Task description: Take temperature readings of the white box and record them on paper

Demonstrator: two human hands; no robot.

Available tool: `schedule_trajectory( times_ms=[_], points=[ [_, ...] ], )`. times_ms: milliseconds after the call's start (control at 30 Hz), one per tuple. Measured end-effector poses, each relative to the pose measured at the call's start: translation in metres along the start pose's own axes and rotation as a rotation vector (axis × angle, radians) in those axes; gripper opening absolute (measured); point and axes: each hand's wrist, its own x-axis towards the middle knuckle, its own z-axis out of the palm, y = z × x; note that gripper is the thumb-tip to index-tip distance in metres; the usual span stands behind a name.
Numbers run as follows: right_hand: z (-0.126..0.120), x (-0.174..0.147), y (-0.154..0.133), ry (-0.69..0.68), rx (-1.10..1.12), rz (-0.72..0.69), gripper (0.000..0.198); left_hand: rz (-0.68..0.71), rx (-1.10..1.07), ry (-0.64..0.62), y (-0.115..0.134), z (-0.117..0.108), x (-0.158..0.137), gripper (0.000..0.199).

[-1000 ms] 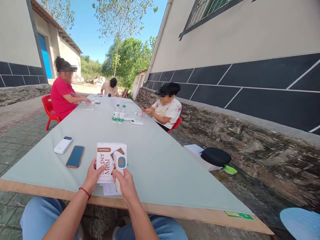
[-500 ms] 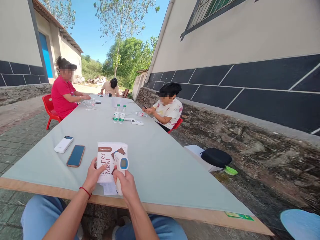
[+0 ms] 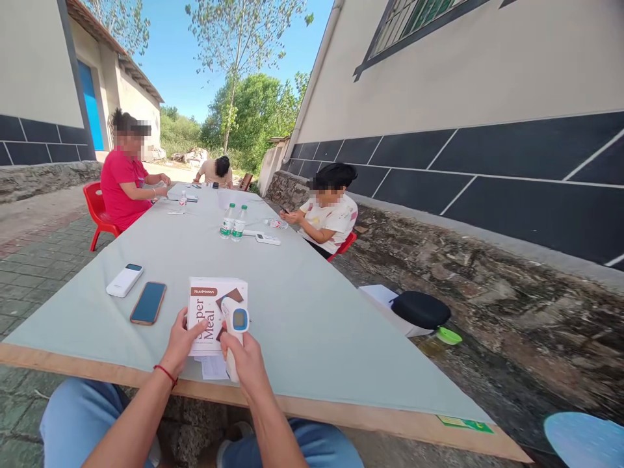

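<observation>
My left hand (image 3: 184,338) grips the lower left side of a white and brown box (image 3: 203,311) marked "Super Meal", its thumb lying across the front. The box stands upright near the table's front edge. In my right hand (image 3: 247,356) is a white infrared thermometer (image 3: 234,320) with a blue-rimmed screen facing me. It sits in front of the box's right part and hides some of the printing. My fingers are wrapped round its handle. Under the box, a slip of paper (image 3: 213,368) pokes out toward me.
Left of the box lie a smartphone (image 3: 149,303) and a white power bank (image 3: 125,280). Two water bottles (image 3: 233,222) stand mid-table near another white device (image 3: 268,239). Three people sit around the table (image 3: 312,338). A black case (image 3: 421,309) is beyond its right edge.
Both hands keep their hold on the box and the thermometer, almost unmoved. The person in pink has raised their hands slightly from the table and now handles something clear.
</observation>
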Motion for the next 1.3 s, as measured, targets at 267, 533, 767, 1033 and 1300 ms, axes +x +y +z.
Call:
schedule_trajectory(
  times_ms=[267, 533, 767, 1033, 1300],
  points=[
    [-0.004, -0.002, -0.007, -0.068, 0.036, 0.068, 0.037, 0.017, 0.017, -0.003, 0.006, 0.001, 0.002, 0.081],
    [-0.015, -0.009, -0.015, -0.030, -0.003, 0.000, 0.046, 0.028, 0.002, 0.015, 0.010, 0.002, 0.001, 0.078],
    [-0.022, -0.013, -0.023, -0.031, -0.014, 0.003, 0.045, 0.012, 0.000, 0.036, 0.008, 0.000, 0.000, 0.079],
    [-0.024, -0.019, -0.036, -0.007, -0.006, -0.029, 0.043, 0.004, 0.006, 0.014, 0.006, 0.005, -0.001, 0.082],
    [-0.026, -0.020, -0.042, 0.008, -0.018, -0.067, 0.042, 0.004, -0.003, 0.006, 0.005, 0.004, 0.000, 0.082]
  ],
)
